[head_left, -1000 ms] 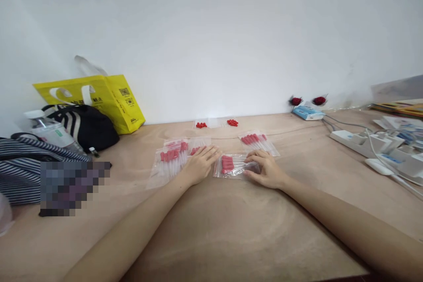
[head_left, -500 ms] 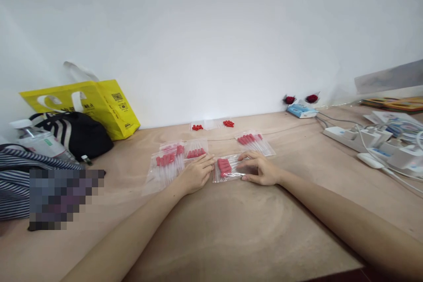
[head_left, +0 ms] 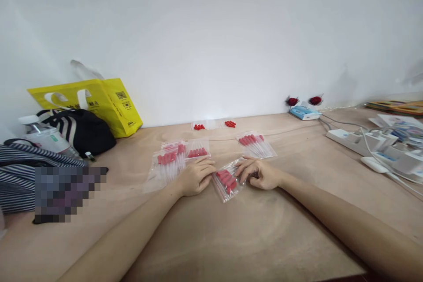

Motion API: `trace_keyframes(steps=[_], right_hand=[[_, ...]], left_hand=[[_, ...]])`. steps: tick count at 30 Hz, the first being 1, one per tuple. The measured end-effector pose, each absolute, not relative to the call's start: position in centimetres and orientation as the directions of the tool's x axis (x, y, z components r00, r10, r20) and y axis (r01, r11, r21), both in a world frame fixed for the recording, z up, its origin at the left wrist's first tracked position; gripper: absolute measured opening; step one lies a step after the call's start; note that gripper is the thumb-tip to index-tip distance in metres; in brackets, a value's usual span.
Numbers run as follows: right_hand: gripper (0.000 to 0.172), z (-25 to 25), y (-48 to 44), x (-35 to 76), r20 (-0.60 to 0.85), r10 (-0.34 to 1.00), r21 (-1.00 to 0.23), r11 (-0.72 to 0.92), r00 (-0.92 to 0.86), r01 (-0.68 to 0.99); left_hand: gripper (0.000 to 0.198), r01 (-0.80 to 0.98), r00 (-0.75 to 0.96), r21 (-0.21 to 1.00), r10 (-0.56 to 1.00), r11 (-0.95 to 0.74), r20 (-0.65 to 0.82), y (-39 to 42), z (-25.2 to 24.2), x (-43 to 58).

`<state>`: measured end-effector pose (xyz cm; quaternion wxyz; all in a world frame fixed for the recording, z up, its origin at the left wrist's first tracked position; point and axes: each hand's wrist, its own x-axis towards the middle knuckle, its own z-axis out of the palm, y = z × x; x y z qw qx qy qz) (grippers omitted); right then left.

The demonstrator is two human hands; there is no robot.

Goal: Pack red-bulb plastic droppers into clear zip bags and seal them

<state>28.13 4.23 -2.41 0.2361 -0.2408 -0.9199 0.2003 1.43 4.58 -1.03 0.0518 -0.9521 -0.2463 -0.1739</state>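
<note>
A clear zip bag (head_left: 228, 181) of red-bulbed droppers lies tilted on the table between my hands. My right hand (head_left: 261, 173) has its fingers curled over the bag's right end, with the thumb bent under them. My left hand (head_left: 197, 177) rests on the table with fingers stretched out, fingertips close by the bag's left edge; whether they touch it is hard to see. Just beyond my left hand are overlapping bags of droppers (head_left: 168, 158) and another bag of droppers (head_left: 197, 151). Past my right hand lies one more dropper bag (head_left: 254, 142).
Small red pieces sit in two groups, left (head_left: 198, 127) and right (head_left: 230, 124), near the wall. At left stand a yellow bag (head_left: 124, 110), a black pouch (head_left: 92, 134) and a bottle (head_left: 49, 139). A power strip (head_left: 350, 141) with cables and a blue tissue pack (head_left: 306, 111) are at right.
The zip bag between my hands has turned, its left end swinging toward me. My right fingers have curled in more. My left hand has barely shifted.
</note>
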Motion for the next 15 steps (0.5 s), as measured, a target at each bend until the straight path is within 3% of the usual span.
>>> trace_keyframes(steps=[3, 7, 10, 15], right_hand=[[0.037, -3.1, 4.5, 27.5, 0.393, 0.541, -0.382, 0.832, -0.744, 0.403], [0.035, -4.0, 5.4, 27.0, 0.55, 0.628, -0.223, 0.745, -0.55, 0.628], [0.032, -4.0, 5.3, 27.2, 0.571, 0.661, -0.229, 0.698, -0.487, 0.679], [0.032, -3.0, 3.7, 27.9, 0.533, 0.606, -0.23, 0.775, -0.59, 0.589]], left_hand=[[0.025, 0.398, 0.827, 0.029, 0.372, -0.917, 0.421, 3.9, -1.1, 1.0], [0.023, 0.425, 0.783, 0.084, 0.412, -0.901, 0.466, 3.0, -1.2, 0.6], [0.023, 0.448, 0.755, 0.113, 0.444, -0.887, 0.483, 3.0, -1.3, 0.8], [0.017, 0.475, 0.709, 0.099, 0.447, -0.875, 0.546, 3.5, -1.9, 1.8]])
